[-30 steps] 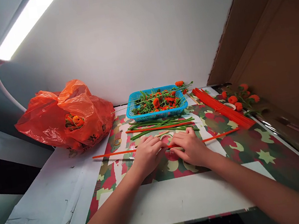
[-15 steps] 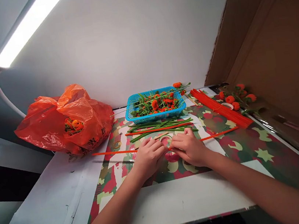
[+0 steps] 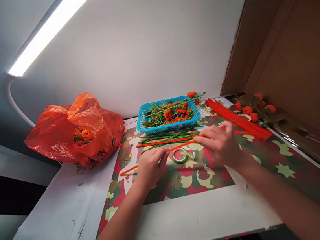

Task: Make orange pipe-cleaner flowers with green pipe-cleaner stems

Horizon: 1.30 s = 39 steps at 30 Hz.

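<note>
An orange pipe cleaner stretches between my two hands above the patterned mat. My left hand pinches it, and one end sticks out past that hand to the lower left. Farther right, my right hand is closed on the same pipe cleaner, raised a little higher and slightly blurred. Below the stretched piece lies a roll of green tape. Just behind my hands, several green pipe cleaners lie in a loose row, with another orange one across them.
A blue basket of orange flowers stands at the back. To the left sits a red plastic bag holding more flowers. A bundle of orange pipe cleaners and orange flowers lie at the right, beside a cardboard panel.
My hands have moved apart, the right one up and to the right. The pipe cleaner between them now shows, and the green tape roll is uncovered. The view has shifted slightly.
</note>
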### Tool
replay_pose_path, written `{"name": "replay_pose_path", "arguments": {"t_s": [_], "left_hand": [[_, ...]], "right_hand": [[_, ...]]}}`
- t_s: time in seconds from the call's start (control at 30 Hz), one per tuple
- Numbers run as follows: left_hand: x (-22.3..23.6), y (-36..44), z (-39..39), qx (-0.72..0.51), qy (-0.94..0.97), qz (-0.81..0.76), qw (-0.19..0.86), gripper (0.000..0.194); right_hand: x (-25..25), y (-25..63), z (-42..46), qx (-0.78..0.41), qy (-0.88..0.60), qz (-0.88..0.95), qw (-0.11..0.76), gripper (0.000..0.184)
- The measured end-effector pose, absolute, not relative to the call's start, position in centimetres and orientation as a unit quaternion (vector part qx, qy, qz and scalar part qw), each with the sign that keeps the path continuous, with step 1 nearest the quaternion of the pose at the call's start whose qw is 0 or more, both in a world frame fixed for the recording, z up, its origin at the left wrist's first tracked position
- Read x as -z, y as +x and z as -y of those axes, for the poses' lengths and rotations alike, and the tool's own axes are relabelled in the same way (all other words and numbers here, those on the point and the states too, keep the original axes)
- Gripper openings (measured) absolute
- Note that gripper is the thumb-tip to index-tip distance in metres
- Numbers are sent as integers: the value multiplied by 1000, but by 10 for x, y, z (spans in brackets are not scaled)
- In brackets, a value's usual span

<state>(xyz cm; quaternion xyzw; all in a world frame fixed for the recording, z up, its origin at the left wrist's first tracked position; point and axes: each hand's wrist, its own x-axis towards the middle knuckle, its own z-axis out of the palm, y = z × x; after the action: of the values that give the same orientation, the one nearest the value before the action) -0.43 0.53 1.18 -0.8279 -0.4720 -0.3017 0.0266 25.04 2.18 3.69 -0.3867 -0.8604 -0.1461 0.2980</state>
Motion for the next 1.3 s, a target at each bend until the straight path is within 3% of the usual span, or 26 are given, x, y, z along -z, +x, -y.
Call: {"name": "replay_pose_path", "arguments": {"t_s": [0.23,0.43,0.6,0.7,0.9,1.03,1.1,1.3], "left_hand": [[-8,-25,-20,293,-763,574,52,30],[-8,-28,-25,300,-707,639,43,30],[-9,-34,-29,405,-633,659,-7,31],[-9,-38,-31,472,-574,668,-44,30],[-6,-35,-31,500,-557,659,-76,25],[-2,-28,-29,465,-614,629,-104,18],[-2,-25,-27,427,-662,599,-143,16],[-6,-15,-14,352,-763,476,-258,17]], "right_hand": [[-42,303,-57,184,-514,770,329,29],[-41,303,-51,253,-526,722,370,27],[-47,318,-37,384,-464,636,482,31],[-50,331,-40,402,-454,617,502,32],[-44,340,-64,295,-572,633,429,28],[-32,318,-66,168,-490,781,348,62],[-25,294,-58,132,-430,827,337,69],[-8,218,-25,52,-337,893,294,42]]}}
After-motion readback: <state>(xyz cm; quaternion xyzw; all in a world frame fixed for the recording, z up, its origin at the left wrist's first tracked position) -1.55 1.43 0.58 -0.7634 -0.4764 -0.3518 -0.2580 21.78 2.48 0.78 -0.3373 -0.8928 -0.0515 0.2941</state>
